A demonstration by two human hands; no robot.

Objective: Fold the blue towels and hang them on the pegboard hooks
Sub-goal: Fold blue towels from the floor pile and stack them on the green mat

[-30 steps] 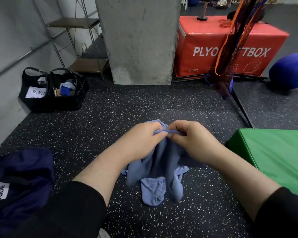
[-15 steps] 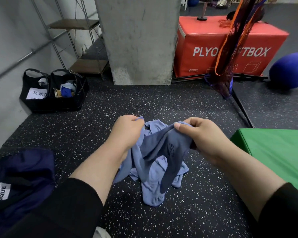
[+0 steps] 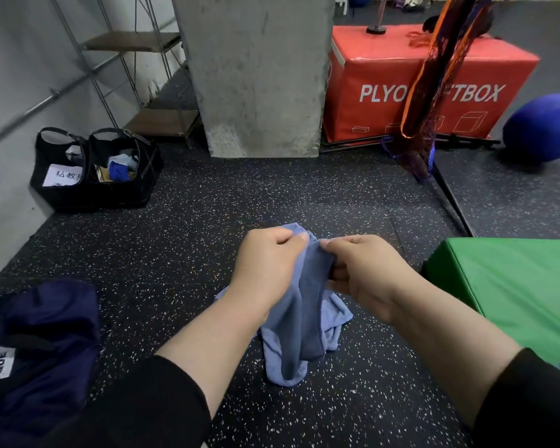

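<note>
Towel [image 3: 299, 321] between hands (mat [image 3: 514, 286] right)

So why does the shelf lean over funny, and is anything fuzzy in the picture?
Head view: the wide lens bends the edges, so the shelf and wall pipe lean; the middle is sharp, with the towel and both hands, left and right, clear; the corners look slightly soft; light is even, with faint shadows and no glare.

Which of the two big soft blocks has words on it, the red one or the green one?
The red block, standing far off beside the concrete pillar, has white letters on its side. The green block, close on the right, is plain with no writing showing.
</note>
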